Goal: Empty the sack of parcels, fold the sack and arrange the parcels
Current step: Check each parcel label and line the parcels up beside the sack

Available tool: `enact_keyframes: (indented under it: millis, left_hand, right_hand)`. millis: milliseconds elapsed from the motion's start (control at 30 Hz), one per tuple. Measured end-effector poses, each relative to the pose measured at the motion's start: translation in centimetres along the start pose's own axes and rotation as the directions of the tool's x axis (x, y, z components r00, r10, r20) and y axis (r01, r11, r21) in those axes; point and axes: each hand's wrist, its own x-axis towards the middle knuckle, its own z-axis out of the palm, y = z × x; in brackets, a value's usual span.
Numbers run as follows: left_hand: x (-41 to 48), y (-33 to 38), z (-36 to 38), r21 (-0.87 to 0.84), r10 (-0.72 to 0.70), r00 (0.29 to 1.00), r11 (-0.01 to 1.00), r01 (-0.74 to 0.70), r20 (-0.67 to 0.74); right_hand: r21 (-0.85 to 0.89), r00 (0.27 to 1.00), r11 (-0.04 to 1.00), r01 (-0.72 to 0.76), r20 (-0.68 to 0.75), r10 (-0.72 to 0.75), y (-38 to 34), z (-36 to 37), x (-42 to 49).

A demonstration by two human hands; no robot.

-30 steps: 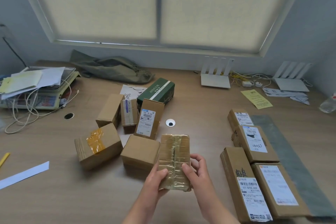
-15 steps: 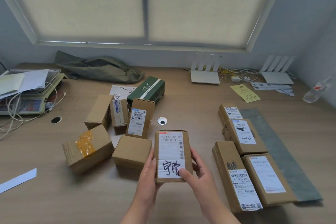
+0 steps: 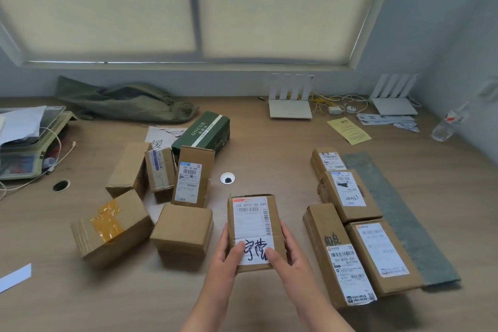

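Observation:
A brown parcel (image 3: 253,221) with a white label and black handwriting faces up in front of me. My left hand (image 3: 229,253) grips its left edge and my right hand (image 3: 288,253) grips its right edge, thumbs on the label. Several loose cardboard parcels lie to its left, among them a plain box (image 3: 183,229), a box with yellow tape (image 3: 107,229) and an upright labelled box (image 3: 192,178). A dark green box (image 3: 202,131) lies behind them. Several labelled parcels (image 3: 347,191) sit in rows at the right on a flat grey-green sheet (image 3: 398,213). The olive sack (image 3: 126,101) lies crumpled at the back left.
A scale with papers and cables (image 3: 24,143) stands at the left edge. Two white routers (image 3: 291,105) and chargers sit along the back wall. A yellow slip (image 3: 349,129), a plastic bottle (image 3: 447,124) and a desk grommet (image 3: 227,178) are also on the wooden table (image 3: 269,143).
The parcel in my hands was turned over from its taped side to its label side, then shifted slightly right. The view also swung to the right.

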Motion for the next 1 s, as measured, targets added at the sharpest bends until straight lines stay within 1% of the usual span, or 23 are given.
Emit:
enact_keyframes:
  millis: [333,433,633,767,1000]
  left_hand:
    - [5.0,0.0,1.6,0.102,-0.012,1.000,0.995,0.010,0.025]
    - [7.3,-0.3,3.2,0.105,-0.038,0.999,0.994,0.038,-0.008]
    - [13.4,-1.8,7.1,0.072,-0.116,0.982,0.989,0.128,-0.149]
    - [17.7,-2.4,9.9,0.079,-0.125,0.977,0.987,0.140,-0.172]
    - [24.2,-4.6,12.8,0.233,-0.140,0.969,0.954,0.187,-0.203]
  right_hand:
    - [-0.063,0.995,0.998,-0.015,-0.095,0.009,-1.7,-2.0,4.4]
    - [-0.071,0.995,0.997,-0.027,-0.099,0.020,-2.3,-3.9,6.4]
    - [-0.124,0.991,0.992,-0.012,-0.130,-0.004,-3.1,-8.6,12.0]
    - [-0.224,0.987,0.975,0.014,-0.155,-0.049,-3.7,-11.5,16.3]
    - [-0.442,0.978,0.897,0.001,-0.188,-0.093,-3.2,-15.5,22.3]
